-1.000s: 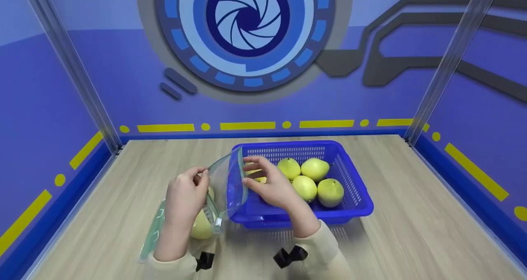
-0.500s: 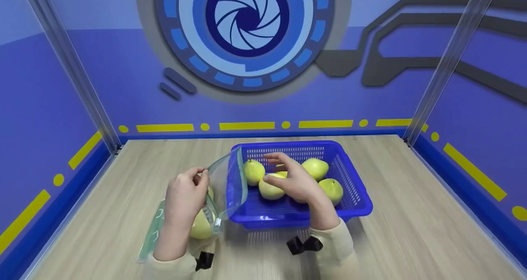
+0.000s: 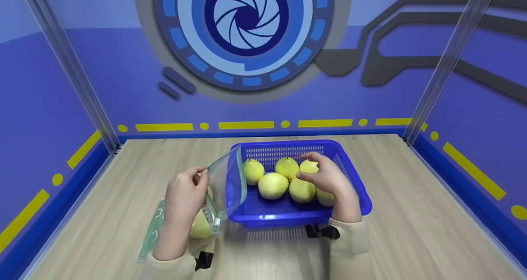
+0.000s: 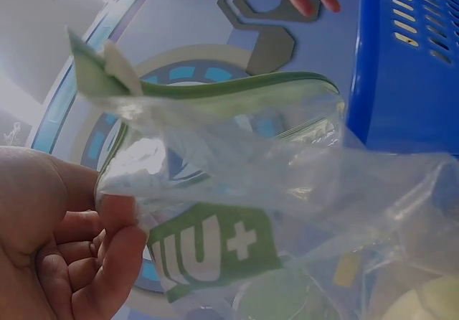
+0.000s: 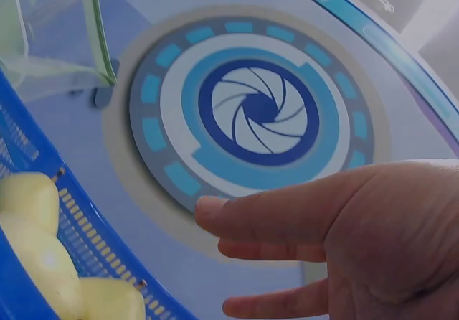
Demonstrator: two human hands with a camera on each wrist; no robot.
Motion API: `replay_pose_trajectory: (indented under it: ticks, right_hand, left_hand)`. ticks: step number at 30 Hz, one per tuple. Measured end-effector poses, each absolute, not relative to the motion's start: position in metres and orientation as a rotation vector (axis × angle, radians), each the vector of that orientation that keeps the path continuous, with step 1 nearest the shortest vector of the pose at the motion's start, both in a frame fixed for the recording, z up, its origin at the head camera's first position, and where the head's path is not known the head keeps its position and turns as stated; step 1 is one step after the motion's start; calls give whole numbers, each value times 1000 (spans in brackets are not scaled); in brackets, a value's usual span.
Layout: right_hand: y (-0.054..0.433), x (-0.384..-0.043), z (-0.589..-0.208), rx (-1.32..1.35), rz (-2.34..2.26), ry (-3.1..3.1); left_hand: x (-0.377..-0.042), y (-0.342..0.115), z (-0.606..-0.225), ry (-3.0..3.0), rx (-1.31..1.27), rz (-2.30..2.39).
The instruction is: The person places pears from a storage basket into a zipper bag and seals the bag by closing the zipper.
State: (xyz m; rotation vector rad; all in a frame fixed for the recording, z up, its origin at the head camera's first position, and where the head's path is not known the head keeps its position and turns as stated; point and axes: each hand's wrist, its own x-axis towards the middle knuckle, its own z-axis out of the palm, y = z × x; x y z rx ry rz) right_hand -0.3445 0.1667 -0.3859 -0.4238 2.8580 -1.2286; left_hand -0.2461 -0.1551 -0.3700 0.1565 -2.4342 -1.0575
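Observation:
My left hand (image 3: 185, 195) pinches the rim of a clear zip bag (image 3: 224, 181) between thumb and fingers. The bag's mouth gapes to the right, and a white slider hangs at its lower corner. Inside the bag, partly behind my wrist, shows a yellow-green pear (image 3: 201, 225). In the left wrist view the bag (image 4: 215, 144) has a green seal strip and a printed green label. My right hand (image 3: 327, 176) is over the right part of a blue basket (image 3: 271, 219), its fingers spread above the pears (image 3: 273, 186). Nothing shows between thumb and fingers in the right wrist view.
The perforated basket stands right of the bag, its left rim overlapped by the bag's mouth in the head view. It holds several pears. A pale wooden table (image 3: 395, 247) lies beneath, bounded by blue panels (image 3: 255, 107) and metal posts (image 3: 80, 66).
My right hand has left the bag's mouth and moved right across the basket, uncovering pears at its left. The left hand and bag have stayed in place.

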Motion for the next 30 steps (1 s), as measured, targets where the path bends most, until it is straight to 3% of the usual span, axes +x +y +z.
replay_pose_trajectory:
  ticks: [15,30]
  right_hand:
    - [192,-356,-403,-130,-1023,2835]
    - [196,-358,-411,-147,-849,2792]
  left_hand:
    - [-245,-156,-370,-2443,169,-1055]
    - [-246,-155,-371,-2440,152,-1039]
